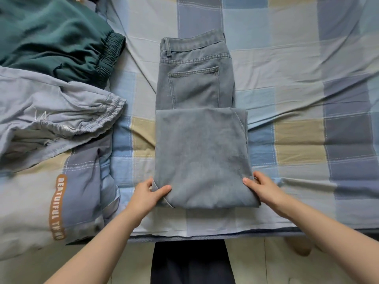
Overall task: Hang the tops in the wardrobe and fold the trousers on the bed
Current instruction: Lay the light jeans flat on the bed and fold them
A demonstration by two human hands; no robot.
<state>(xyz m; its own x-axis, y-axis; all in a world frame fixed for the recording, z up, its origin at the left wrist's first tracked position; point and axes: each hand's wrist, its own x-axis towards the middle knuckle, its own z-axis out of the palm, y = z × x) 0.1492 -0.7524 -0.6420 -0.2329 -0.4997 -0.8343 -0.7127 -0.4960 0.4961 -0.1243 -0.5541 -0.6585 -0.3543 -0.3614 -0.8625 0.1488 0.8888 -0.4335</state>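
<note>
Both bare forearms reach forward from the bottom edge toward the near side of the bed (297, 58), above dark trouser legs and a pale floor. On the left, the left hand (148, 194) grips the near left corner of the folded jeans (200, 140): the thumb lies on top of the cloth and the other fingers are curled under the folded edge. On the right, the right hand (261, 188) holds the near right corner in the same way, thumb on top and the fingers tucked beside and under the fold. The two wrists are low, close to the checked bed sheet.

These grey-blue jeans lie in the middle of the bed, with the legs folded up over the upper part, so the back pocket and the waistband show at the far end.

Left of the jeans lies a quilt (78, 201) with a brown label; its white letters read "BEATUIFUL" and then some letters I cannot read fully. Further on the left, light grey trousers (51, 115) with an elastic waist lie unfolded, and behind them dark green trousers (57, 42), also unfolded.
</note>
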